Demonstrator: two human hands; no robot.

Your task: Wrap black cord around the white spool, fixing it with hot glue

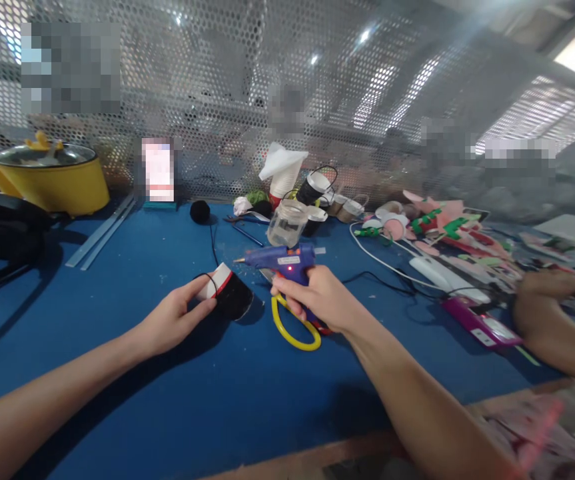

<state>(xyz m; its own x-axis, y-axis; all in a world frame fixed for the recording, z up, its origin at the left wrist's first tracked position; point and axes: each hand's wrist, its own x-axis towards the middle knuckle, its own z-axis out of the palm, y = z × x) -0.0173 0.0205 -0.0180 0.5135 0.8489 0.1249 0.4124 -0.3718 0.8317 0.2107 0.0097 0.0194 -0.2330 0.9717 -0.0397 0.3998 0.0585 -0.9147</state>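
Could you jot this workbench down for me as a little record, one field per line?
Surface: blue tabletop
Left grip: holds a black-and-white cup with a red band, tilted
Right grip: holds a blue glue gun, its red light lit
Nozzle: close to the cup; contact unclear
Behind: black ball, clear jar
Back left: lidded yellow pot
Right edge: another person's arm

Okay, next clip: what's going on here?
Someone is at a blue table with a cup and a glue gun. The left hand grips the black-and-white cup, which is tilted on its side. The right hand holds the blue glue gun, its nozzle close to the cup. Yellow-handled scissors lie by the right hand, a black yarn ball sits farther back, and another person's arm shows at the right.
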